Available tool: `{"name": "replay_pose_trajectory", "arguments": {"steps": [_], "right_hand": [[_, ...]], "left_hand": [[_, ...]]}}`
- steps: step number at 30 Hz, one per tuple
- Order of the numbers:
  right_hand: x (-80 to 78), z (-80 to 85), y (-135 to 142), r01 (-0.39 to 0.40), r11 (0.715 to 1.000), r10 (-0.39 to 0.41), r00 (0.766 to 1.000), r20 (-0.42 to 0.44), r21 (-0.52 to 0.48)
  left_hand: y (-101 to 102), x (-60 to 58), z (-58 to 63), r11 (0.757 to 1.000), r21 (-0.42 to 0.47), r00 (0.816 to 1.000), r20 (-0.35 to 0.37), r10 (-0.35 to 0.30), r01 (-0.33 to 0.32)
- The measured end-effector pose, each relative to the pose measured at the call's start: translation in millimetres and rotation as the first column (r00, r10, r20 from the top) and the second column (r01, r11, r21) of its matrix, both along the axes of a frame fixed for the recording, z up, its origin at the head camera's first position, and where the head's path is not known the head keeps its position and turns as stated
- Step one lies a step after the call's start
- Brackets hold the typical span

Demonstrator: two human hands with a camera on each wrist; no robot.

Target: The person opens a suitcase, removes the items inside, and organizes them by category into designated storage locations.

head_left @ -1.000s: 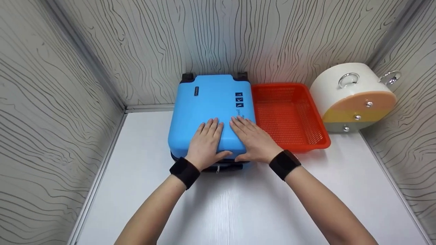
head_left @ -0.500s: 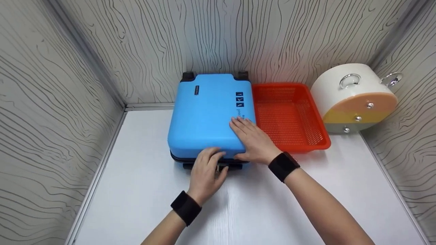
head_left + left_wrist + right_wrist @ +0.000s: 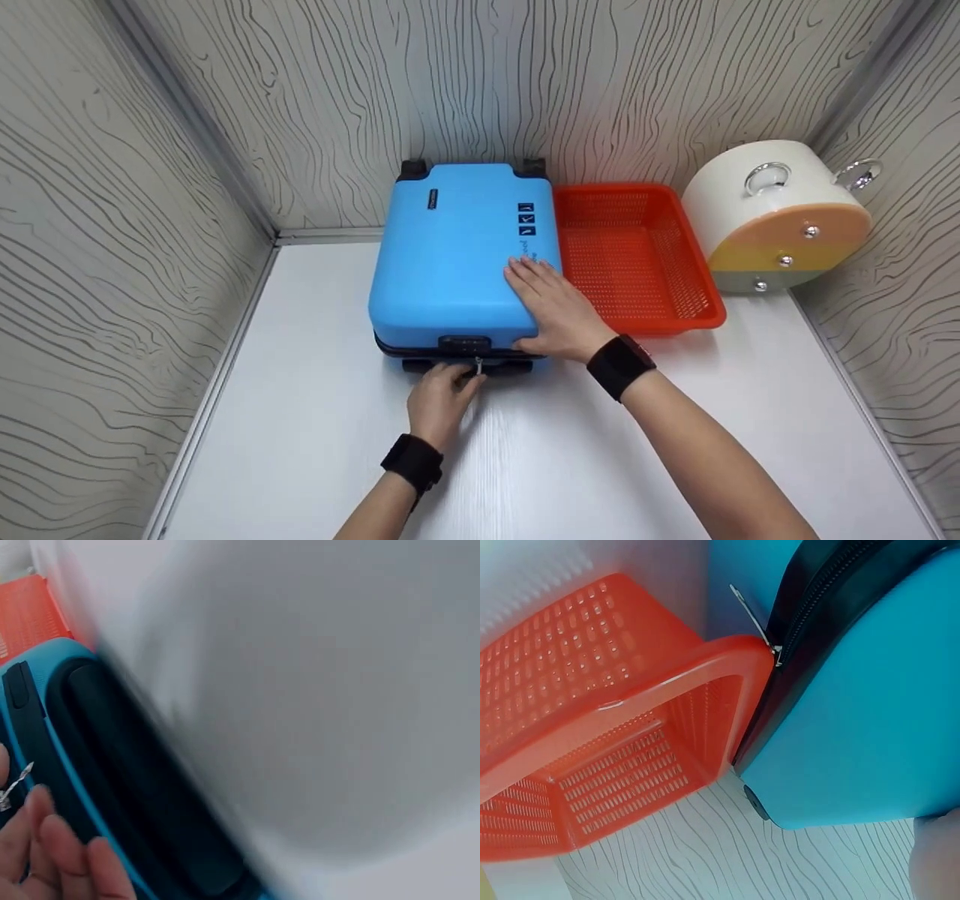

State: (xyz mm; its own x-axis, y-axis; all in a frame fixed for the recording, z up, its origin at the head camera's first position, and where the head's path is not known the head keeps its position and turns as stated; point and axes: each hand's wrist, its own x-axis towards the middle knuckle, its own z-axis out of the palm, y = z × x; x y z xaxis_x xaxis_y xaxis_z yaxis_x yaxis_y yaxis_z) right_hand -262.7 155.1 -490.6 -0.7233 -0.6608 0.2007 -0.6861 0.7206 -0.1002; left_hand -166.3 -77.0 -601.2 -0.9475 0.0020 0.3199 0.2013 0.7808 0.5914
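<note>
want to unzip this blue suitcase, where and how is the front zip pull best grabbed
Probably by its free end, in a light pinch from the person's side: the zip pull is thin and juts from the front of the blue suitcase, which faces the person. The left hand is close by it; the right hand rests on top.

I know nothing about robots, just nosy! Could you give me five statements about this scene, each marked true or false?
1. The right hand rests on the blue suitcase. True.
2. The suitcase stands wide open. False: its lid is down.
3. The red basket is beside the suitcase, on the person's right. True.
4. Both wrists are bare. False: each wears a black band.
5. The left hand is near a metal zip pull. True.
</note>
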Motion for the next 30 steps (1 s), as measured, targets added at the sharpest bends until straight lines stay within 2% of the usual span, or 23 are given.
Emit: {"name": "replay_pose_trajectory", "arguments": {"steps": [6,12,21,30], "right_hand": [[-0.1,-1.9,-3,0.008,1.000,-0.008,1.000,0.007,0.000],[-0.6,-3.8,-2,0.012,1.000,-0.012,1.000,-0.020,-0.007],[-2.0,-5.4,-1,0.007,1.000,-0.007,0.999,-0.041,-0.015],[-3.4,-5.5,-1,0.003,1.000,-0.004,1.000,-0.027,-0.008]], "left_hand": [[1,0.5,0.6,0.991,0.126,0.998,0.052,0.038,-0.044],[-2,1.2,3.3,0.983,0.171,0.996,0.066,0.052,-0.063],[-14,0.6,2.9,0.989,0.143,0.999,0.027,0.026,-0.030],[-38,2.3,2.7,0.992,0.111,0.998,0.044,0.051,-0.056]]}}
